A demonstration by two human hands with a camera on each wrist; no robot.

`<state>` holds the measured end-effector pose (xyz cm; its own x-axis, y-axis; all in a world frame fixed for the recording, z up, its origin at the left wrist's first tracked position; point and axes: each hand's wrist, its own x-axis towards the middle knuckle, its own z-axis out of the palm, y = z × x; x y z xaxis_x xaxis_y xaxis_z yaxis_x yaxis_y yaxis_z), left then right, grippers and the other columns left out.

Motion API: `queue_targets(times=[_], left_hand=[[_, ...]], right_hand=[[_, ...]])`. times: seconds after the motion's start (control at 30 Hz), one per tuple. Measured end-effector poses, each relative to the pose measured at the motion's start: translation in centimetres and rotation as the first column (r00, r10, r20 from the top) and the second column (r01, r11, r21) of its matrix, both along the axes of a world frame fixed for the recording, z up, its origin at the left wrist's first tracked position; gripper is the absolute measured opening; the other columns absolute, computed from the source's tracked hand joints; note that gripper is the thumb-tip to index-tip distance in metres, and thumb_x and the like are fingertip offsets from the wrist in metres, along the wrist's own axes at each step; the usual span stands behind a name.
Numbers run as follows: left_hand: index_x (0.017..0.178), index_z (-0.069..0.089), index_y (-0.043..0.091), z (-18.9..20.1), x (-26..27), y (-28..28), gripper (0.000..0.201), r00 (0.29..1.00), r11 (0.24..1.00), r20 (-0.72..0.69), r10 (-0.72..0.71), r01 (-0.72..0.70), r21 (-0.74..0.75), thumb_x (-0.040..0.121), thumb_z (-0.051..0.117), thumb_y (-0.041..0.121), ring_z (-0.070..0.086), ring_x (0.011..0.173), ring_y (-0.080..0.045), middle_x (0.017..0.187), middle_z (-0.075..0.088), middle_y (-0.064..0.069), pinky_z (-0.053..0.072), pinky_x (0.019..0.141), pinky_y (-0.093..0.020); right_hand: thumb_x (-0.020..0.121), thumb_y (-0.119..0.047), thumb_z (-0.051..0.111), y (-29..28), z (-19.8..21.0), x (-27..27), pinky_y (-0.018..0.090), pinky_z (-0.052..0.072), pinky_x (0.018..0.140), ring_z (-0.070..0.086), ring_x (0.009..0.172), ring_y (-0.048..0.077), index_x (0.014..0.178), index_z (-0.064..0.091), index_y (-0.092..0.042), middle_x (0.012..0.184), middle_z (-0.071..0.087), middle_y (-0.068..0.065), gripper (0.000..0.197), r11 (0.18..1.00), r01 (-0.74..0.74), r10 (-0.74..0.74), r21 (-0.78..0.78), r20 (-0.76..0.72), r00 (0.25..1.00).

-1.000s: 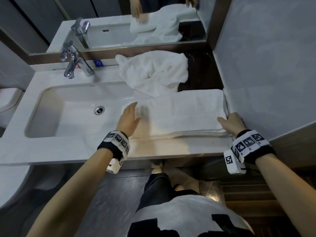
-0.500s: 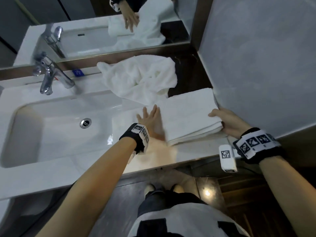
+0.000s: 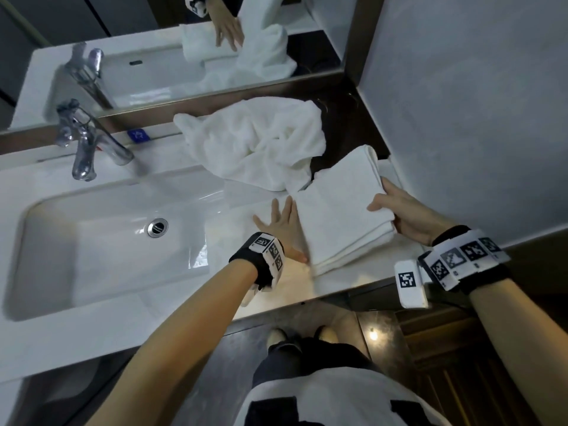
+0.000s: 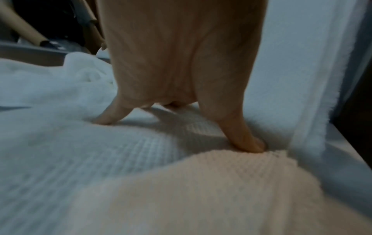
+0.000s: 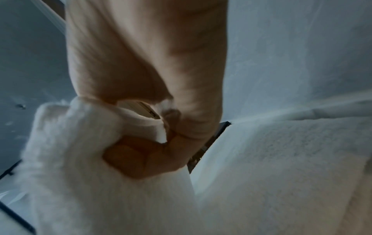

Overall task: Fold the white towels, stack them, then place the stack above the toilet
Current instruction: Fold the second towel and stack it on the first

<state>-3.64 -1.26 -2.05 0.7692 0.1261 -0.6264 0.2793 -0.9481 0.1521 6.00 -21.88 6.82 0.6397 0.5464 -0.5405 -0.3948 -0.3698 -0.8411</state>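
Note:
A white towel (image 3: 338,216) lies partly folded on the counter to the right of the sink; its right half is lifted and turned over toward the left. My right hand (image 3: 399,210) grips that lifted end, thumb on top and fingers underneath, and the right wrist view shows the fingers (image 5: 141,157) curled into the towel (image 5: 100,190). My left hand (image 3: 281,222) lies flat with spread fingers on the towel's left part, pressing it down; in the left wrist view the fingertips (image 4: 249,143) dent the cloth (image 4: 100,159). A second, crumpled white towel (image 3: 258,142) sits behind, against the mirror ledge.
The sink basin (image 3: 92,241) with its drain (image 3: 157,227) fills the left of the counter, with a chrome tap (image 3: 89,142) behind it. A mirror (image 3: 153,41) runs along the back. A grey wall (image 3: 476,103) closes the right side. The counter's front edge (image 3: 276,309) is near my legs.
My right hand has lifted the towel's right end and carried it leftward over the rest, shortening the towel. My left hand slid right along the towel and stays flat on it. The view tilted.

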Motion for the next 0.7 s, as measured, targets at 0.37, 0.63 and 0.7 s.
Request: queue_targets(times=[0.37, 0.63, 0.7], left_hand=[[0.139, 0.039, 0.008, 0.2, -4.4, 7.2, 0.063, 0.640, 0.807, 0.497, 0.586, -0.399, -0.436, 0.082, 0.065, 0.015, 0.030, 0.139, -0.028, 0.150, 0.034, -0.010, 0.023, 0.115, -0.034], [0.127, 0.048, 0.002, 1.5, -11.8, 11.1, 0.060, 0.376, 0.045, -0.354, 0.856, -0.736, -0.675, 0.097, 0.031, 0.052, 0.058, 0.098, -0.025, 0.115, 0.060, -0.014, 0.046, 0.087, -0.031], [0.132, 0.047, 0.001, 1.3, -12.1, 11.1, 0.066, 0.307, -0.041, -0.367, 0.878, -0.716, -0.697, 0.098, 0.024, 0.053, 0.056, 0.105, -0.029, 0.126, 0.058, -0.017, 0.042, 0.089, -0.033]], right_hand=[[0.086, -0.008, 0.050, 6.2, 2.5, -2.6, 0.031, 0.047, 0.071, 0.059, 0.095, 0.020, 0.116, 0.046, -0.054, 0.119, 0.062, 0.009, 0.055, 0.982, -0.180, 0.171, 0.065, 0.125, 0.977], [0.080, -0.005, 0.056, 15.2, 1.1, -7.3, 0.013, 0.042, 0.054, 0.056, 0.059, 0.004, 0.135, 0.038, -0.029, 0.082, 0.062, 0.003, 0.062, 0.930, -0.368, 0.346, 0.005, 0.331, 0.878], [0.079, -0.005, 0.057, 17.3, 0.3, -8.7, 0.018, 0.045, 0.063, 0.060, 0.069, 0.015, 0.129, 0.045, -0.013, 0.087, 0.062, 0.011, 0.051, 0.907, -0.420, 0.406, -0.044, 0.361, 0.839]])
